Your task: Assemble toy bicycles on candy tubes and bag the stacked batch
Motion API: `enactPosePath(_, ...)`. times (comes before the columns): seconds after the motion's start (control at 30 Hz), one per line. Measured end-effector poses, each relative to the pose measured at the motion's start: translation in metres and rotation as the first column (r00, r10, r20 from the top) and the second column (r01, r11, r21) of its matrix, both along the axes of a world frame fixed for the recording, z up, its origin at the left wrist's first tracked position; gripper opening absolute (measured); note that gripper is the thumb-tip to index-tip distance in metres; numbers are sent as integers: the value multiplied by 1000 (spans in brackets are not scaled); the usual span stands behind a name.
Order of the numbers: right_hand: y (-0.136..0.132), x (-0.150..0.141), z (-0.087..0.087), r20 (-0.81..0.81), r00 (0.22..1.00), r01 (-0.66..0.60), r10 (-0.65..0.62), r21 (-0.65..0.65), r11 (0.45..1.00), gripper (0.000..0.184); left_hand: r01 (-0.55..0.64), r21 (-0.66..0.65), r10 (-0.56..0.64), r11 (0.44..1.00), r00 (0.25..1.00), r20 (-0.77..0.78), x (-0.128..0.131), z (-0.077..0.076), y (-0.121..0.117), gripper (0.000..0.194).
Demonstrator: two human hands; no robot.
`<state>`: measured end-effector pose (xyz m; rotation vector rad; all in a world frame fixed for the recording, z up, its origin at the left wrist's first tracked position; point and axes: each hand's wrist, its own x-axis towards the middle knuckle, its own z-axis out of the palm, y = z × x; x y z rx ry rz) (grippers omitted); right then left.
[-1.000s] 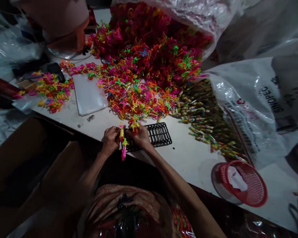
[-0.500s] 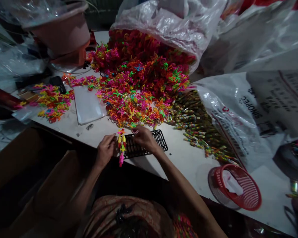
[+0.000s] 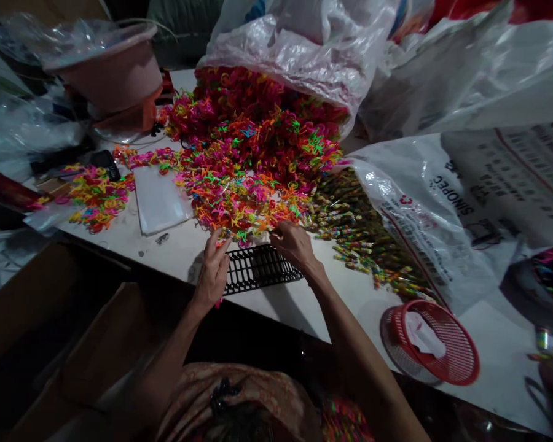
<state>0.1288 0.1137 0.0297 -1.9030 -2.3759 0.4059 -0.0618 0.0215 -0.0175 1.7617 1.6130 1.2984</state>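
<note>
A black plastic rack (image 3: 260, 267) with rows of slots lies near the table's front edge, between my two hands. My left hand (image 3: 212, 273) covers its left end, fingers bent together. A scrap of orange shows by those fingertips, and a pink plastic tip (image 3: 218, 303) peeks out below the hand; the rest is hidden. Over the rack's right end, my right hand (image 3: 295, 247) has its fingers pinched at the front rim of a pile of small bright plastic pieces (image 3: 239, 190). Whatever is in that pinch cannot be made out.
Thin patterned sticks (image 3: 350, 227) lie heaped on the right, beside a printed plastic sack (image 3: 442, 202). A red basket (image 3: 458, 344) stands at the front right. Flat clear bags (image 3: 161, 202), a black phone (image 3: 105, 164) and a pink tub (image 3: 110, 67) are on the left.
My right hand has moved right, from the rack's middle to its right end. My left hand has shifted forward and right, covering the string of coloured pieces that was visible before.
</note>
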Motion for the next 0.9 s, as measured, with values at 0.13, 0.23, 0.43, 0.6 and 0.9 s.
enactPosePath(0.13,-31,10,-8,0,992,122,-123,-95,988,25,20,-42,-20,999,1000,5,-3,3,-2,41)
enactPosePath(0.23,-37,8,-15,57,981,192,-186,-123,974,27,33,-53,-33,998,999,-4,-4,6,-2,41)
enactPosePath(0.43,-26,12,-15,-54,970,231,-238,-101,968,20,29,-67,-29,997,1000,4,-6,6,-3,41)
enactPosePath(0.6,-49,3,-39,-641,729,128,-241,-218,967,7,63,-95,-62,993,998,6,-8,8,-3,43)
enactPosePath(0.9,-105,-63,-63,-868,451,-115,-209,-288,951,11,82,-134,-91,988,994,-61,-9,15,-3,42)
